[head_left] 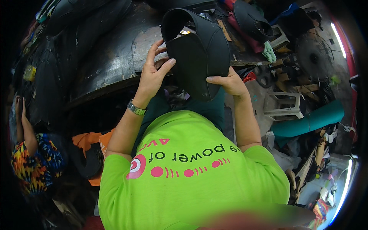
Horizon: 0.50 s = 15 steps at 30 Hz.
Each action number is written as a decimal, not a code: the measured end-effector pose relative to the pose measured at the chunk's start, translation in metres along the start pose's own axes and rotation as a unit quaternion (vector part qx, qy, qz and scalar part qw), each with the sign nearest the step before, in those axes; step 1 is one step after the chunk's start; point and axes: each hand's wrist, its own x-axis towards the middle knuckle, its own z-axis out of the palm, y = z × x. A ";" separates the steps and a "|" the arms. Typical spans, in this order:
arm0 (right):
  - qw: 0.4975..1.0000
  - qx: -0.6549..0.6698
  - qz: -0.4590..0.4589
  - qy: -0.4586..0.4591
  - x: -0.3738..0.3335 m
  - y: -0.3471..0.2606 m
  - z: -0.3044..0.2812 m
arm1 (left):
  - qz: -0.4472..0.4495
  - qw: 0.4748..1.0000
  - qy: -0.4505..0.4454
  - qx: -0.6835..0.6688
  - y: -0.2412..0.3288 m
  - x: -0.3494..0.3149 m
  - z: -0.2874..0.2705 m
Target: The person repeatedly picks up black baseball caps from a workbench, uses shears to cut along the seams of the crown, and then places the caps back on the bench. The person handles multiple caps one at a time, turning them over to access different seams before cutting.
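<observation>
Both hands hold up a black stitched shell-shaped piece point(191, 57) over the near edge of the worktable. It has a wide rounded opening at its far end, curved seams on its right part, and a narrowing near end. My left hand point(154, 71) is at its left edge, thumb against the rim and fingers bent beside it. My right hand point(230, 84) pinches the lower right edge, with the thumb on the front and the fingers hidden behind. I cannot tell exactly what kind of piece it is.
The dark worktable point(103, 61) carries a similar black piece point(251, 19) at the far right. Beyond my right arm are a plastic stool point(281, 105), a teal roll point(310, 120) and a fan point(315, 57). Another person's hands point(22, 111) show at the far left.
</observation>
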 end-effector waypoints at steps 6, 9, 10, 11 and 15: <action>0.987 -0.028 -0.095 0.127 -0.025 -0.050 -0.040 | 0.093 0.976 0.023 0.195 0.003 0.015 -0.045; 0.687 -0.490 -0.240 0.481 -0.070 -0.104 -0.069 | 0.219 0.846 0.125 0.469 0.007 0.027 -0.093; 0.545 -0.568 -0.275 0.551 -0.083 -0.122 -0.071 | 0.228 0.812 0.159 0.514 0.007 0.029 -0.107; 0.408 -0.586 -0.354 0.604 -0.094 -0.140 -0.070 | 0.167 0.814 0.169 0.531 0.006 0.029 -0.119; 0.408 -0.143 -0.777 0.458 -0.147 -0.206 -0.021 | 0.132 0.862 0.139 0.469 -0.007 0.026 -0.133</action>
